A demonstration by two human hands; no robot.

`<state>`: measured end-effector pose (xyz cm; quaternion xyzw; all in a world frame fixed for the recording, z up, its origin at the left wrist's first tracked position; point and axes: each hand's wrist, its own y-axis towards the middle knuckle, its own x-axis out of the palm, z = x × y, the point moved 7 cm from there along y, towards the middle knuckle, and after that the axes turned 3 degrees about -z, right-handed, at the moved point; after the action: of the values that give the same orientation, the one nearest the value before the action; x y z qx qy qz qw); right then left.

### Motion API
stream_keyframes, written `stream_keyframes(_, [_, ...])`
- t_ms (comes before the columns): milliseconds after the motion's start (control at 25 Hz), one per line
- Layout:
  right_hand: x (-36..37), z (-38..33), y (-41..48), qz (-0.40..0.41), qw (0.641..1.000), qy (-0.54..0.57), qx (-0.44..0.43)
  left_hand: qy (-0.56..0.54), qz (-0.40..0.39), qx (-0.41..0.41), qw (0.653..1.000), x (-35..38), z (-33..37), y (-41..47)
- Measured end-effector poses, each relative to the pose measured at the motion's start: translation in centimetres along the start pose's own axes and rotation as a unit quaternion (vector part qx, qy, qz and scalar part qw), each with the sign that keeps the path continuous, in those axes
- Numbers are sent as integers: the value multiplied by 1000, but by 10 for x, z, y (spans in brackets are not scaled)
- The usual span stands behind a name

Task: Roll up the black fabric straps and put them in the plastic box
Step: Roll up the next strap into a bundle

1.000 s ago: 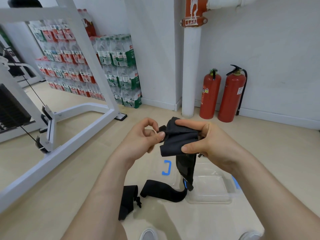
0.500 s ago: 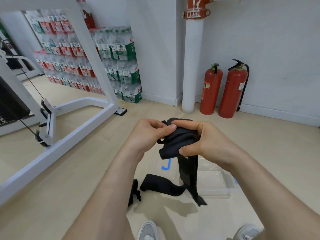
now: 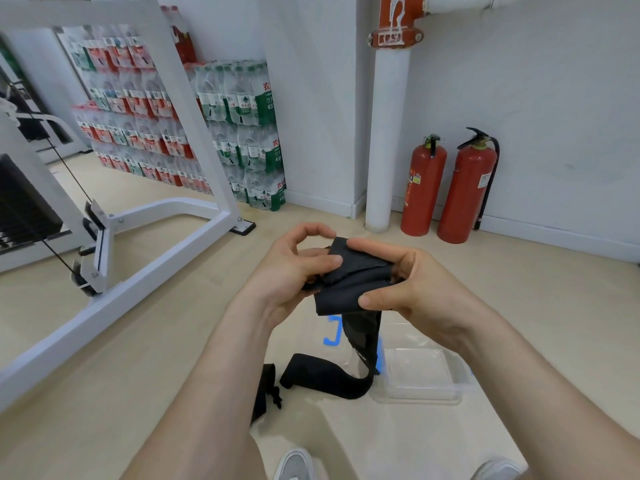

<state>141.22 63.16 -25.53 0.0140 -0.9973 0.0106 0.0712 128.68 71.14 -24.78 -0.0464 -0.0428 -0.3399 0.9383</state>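
- Black strap roll (image 3: pixel 353 277): partly wound bundle, held in mid-air between both hands, near centre of view, above the floor.
- Loose tail (image 3: pixel 363 337) of the same strap hangs from the roll towards 6 o'clock. Its lower end overlaps a strap lying on the floor; cannot tell whether the two touch.
- Left hand (image 3: pixel 291 271): at 9 o'clock of the roll. Thumb pressed flat on the roll's near face, forefinger arched above it, other fingers curled behind the fabric. It grips the roll.
- Right hand (image 3: pixel 415 289): at 3 o'clock of the roll. Forefinger laid over the top edge, thumb pinching the lower edge, palm cupped round the end.
- Plastic box (image 3: pixel 450 389): clear, lidless, on the floor at 5 o'clock from the roll, under the right forearm. No strap seen inside it.
- Second strap (image 3: pixel 322 375): on the floor at 6 o'clock from the roll, just left of the box, curved.
- Third strap (image 3: pixel 265 389): on the floor beside the second, at its 9 o'clock, partly hidden by the left forearm.
- Blue tape marks (image 3: pixel 332 332) on the floor under the hanging tail.
- Two fire extinguishers (image 3: pixel 464 188) against the wall at 1 o'clock, white pipe (image 3: pixel 386 133) beside them.
- Stacked bottled water packs (image 3: pixel 239 133) at 11 o'clock.
- White machine frame (image 3: pixel 138 251) at 9 o'clock.
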Motion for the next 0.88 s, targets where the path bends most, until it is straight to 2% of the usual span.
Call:
stream_keyframes(120, [-10,-9,-2,15,996,88,-18,-12,-154,64,986,6,10,-12])
stream_keyframes(160, [-13,-11,-2,15,993,115,-24,11,-183,81,980,10,13,-16])
stream_keyframes(200, [-15,-13,-3,13,990,136,-25,52,-182,98,977,13,15,-19])
stream_keyframes(280, [-17,-12,-2,15,987,158,-19,112,-118,134,978,16,22,-19])
stream_keyframes(360, [-15,-9,-1,25,985,173,-9,111,-72,152,979,18,26,-18])
stream_keyframes(560, [-9,-4,-1,65,974,219,6,80,-32,160,983,12,25,-13])
stream_keyframes(680, [-11,4,-2,120,960,252,35,66,-52,145,986,11,19,-9])
stream_keyframes(880, [-14,3,-5,186,970,156,4,46,-82,122,988,15,12,-7])
